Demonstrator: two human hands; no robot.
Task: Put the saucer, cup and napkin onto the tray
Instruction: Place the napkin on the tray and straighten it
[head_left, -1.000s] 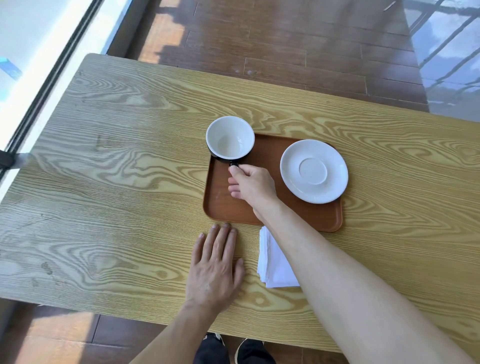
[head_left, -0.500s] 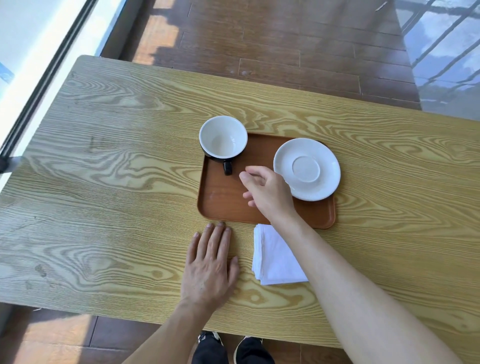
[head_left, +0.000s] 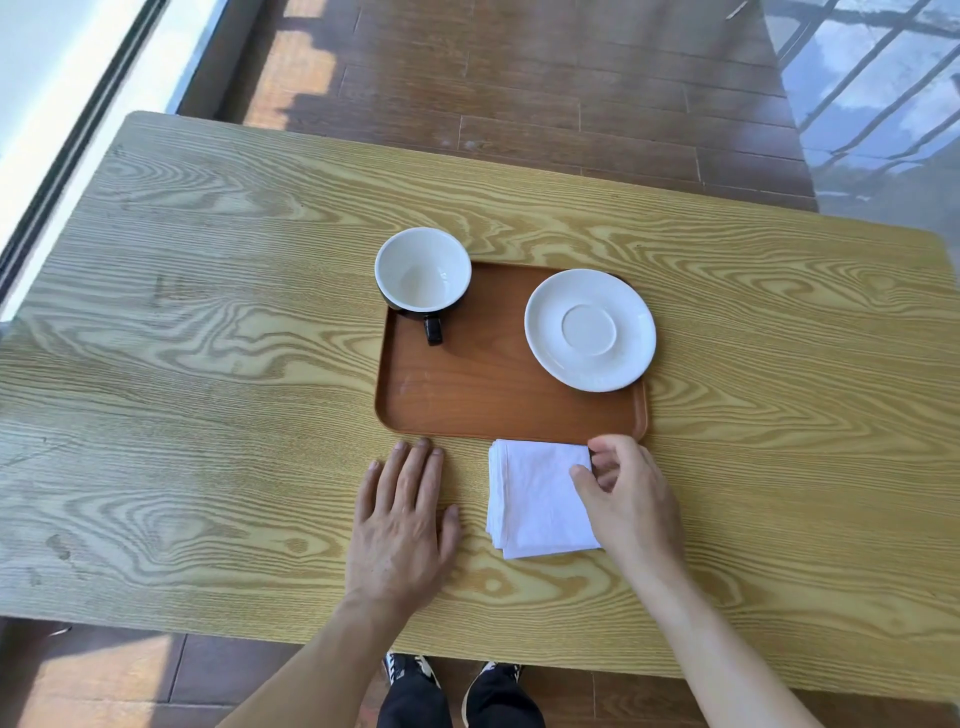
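Tray (head_left: 483, 405), brown, rectangular with rounded corners, lies on the light wood-grain table (head_left: 208, 322) and carries the round white saucer (head_left: 590, 337) at its far right and the black cup with white interior (head_left: 423, 270) at its far left, handle toward the person. Folded white cloth napkin (head_left: 537, 499) lies on the table just beside the tray's near edge, with the right hand (head_left: 631, 499) at its right edge, thumb and fingers loosely curled there, not yet closed. Left hand (head_left: 402, 519) rests flat, fingers extended, holding nothing, beside the napkin.
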